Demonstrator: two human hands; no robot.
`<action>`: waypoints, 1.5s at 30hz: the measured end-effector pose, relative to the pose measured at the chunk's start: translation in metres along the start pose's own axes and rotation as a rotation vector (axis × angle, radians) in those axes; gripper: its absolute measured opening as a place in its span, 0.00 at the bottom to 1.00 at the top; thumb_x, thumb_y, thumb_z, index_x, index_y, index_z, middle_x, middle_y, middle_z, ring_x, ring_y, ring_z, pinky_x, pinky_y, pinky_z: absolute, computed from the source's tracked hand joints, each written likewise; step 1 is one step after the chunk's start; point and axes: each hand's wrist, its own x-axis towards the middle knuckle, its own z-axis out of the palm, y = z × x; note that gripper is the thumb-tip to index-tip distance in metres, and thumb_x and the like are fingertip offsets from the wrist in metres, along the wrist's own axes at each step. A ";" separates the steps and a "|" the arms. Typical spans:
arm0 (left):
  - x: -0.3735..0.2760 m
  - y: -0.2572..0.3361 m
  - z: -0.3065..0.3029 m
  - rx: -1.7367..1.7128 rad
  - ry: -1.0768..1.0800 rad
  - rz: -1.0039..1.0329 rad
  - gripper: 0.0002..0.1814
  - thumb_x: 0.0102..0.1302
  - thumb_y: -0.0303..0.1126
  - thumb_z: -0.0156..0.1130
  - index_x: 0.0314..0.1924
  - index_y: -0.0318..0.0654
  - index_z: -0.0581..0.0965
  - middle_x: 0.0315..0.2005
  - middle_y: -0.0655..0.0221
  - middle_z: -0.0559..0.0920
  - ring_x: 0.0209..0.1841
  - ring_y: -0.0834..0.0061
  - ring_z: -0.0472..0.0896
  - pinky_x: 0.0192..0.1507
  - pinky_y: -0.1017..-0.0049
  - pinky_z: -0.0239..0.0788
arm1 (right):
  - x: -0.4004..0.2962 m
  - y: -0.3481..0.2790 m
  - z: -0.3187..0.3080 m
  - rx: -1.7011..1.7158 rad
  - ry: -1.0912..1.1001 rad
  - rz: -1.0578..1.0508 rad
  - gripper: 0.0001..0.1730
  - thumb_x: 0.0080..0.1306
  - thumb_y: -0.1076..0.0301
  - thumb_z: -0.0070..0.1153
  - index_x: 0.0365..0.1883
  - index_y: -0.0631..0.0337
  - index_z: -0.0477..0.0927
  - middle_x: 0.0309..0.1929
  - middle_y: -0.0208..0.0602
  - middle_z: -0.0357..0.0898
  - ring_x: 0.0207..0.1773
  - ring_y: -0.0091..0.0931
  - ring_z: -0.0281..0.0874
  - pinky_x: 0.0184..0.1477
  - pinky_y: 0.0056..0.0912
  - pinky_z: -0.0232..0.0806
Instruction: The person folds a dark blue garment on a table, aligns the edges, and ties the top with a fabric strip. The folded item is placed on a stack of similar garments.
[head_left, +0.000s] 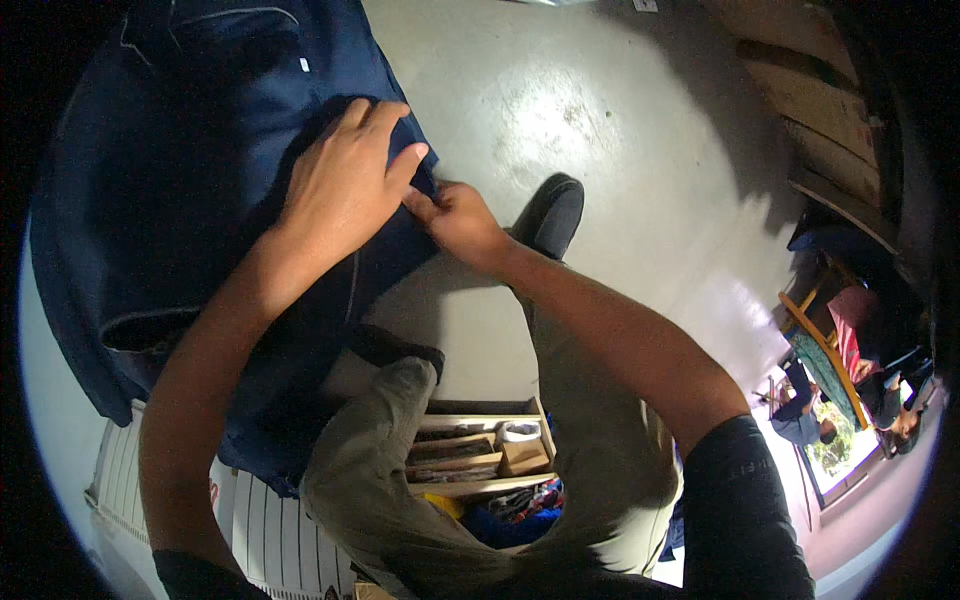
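Observation:
A dark navy garment (202, 180) with thin pale seam lines and a small white tag is spread across the left side of the view. My left hand (345, 169) rests on the cloth near its right edge, thumb and fingers apart. My right hand (465, 225) pinches the garment's edge between thumb and fingers, just below and right of my left hand. Its curled fingertips are partly hidden by the cloth. A dark-rimmed opening (146, 334) in the garment shows at the lower left, beside my left forearm.
Between my legs is a wooden divided box (480, 489) with several small items. My black shoe (559, 217) stands on the pale floor (645, 202). White slatted panels (277, 532) lie below the garment. Two people and a wooden frame (825, 352) appear far right, with cardboard boxes (810, 97) above.

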 end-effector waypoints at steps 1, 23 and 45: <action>-0.009 -0.007 0.012 0.004 0.005 -0.019 0.24 0.73 0.44 0.62 0.60 0.33 0.75 0.48 0.46 0.82 0.49 0.46 0.83 0.50 0.56 0.76 | -0.008 0.004 0.005 -0.095 0.012 -0.042 0.31 0.75 0.44 0.56 0.30 0.69 0.81 0.22 0.52 0.79 0.29 0.47 0.82 0.35 0.51 0.73; -0.024 -0.053 0.074 -0.076 0.393 -0.109 0.17 0.69 0.28 0.66 0.56 0.37 0.75 0.27 0.50 0.82 0.30 0.45 0.83 0.33 0.56 0.74 | 0.066 0.078 -0.016 -0.261 -0.009 -0.434 0.14 0.69 0.62 0.63 0.46 0.61 0.82 0.35 0.43 0.87 0.38 0.35 0.86 0.44 0.40 0.75; -0.025 -0.055 0.063 0.221 0.212 -0.339 0.25 0.73 0.43 0.62 0.55 0.24 0.80 0.46 0.41 0.84 0.50 0.44 0.84 0.57 0.57 0.74 | 0.063 0.088 0.031 0.197 0.344 -0.490 0.09 0.66 0.71 0.61 0.44 0.61 0.83 0.34 0.45 0.85 0.36 0.41 0.85 0.42 0.39 0.75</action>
